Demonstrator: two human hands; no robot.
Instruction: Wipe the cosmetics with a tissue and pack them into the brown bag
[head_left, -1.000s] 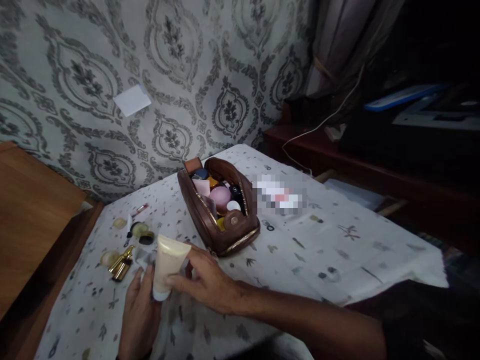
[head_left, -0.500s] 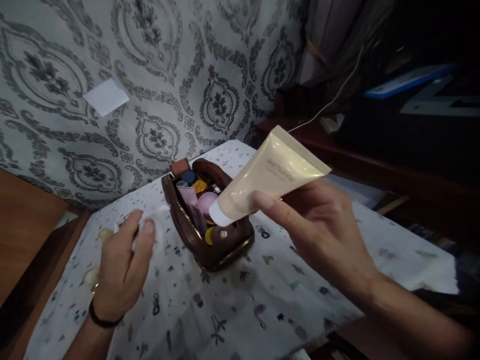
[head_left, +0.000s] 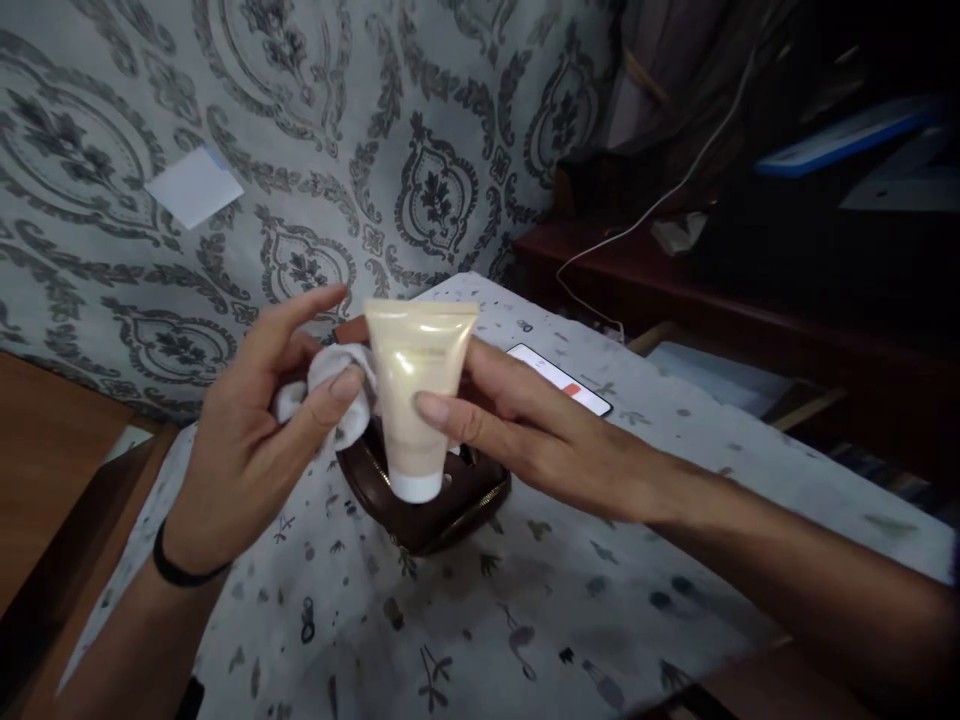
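My right hand [head_left: 517,420] grips a pale gold cosmetic tube [head_left: 416,390], its white cap pointing down. The tube is held up over a brown zippered bag [head_left: 450,515] and hides most of the bag's inside. Close by on the left, my left hand [head_left: 262,430] pinches a crumpled white cloth [head_left: 341,400] between thumb and fingers, the index finger stretched out. The cloth is right beside the tube; whether they touch I cannot tell.
A phone with a lit screen [head_left: 562,380] lies on the patterned white tablecloth [head_left: 525,620], behind my right hand. A white cable [head_left: 660,200] hangs over the dark red furniture [head_left: 540,250] on the right. A patterned wall [head_left: 315,180] with a paper note [head_left: 195,188] stands behind.
The tube has moved left and turned from slanted to nearly upright. My left hand has come up and right to it with the white cloth. The phone has come into sight.
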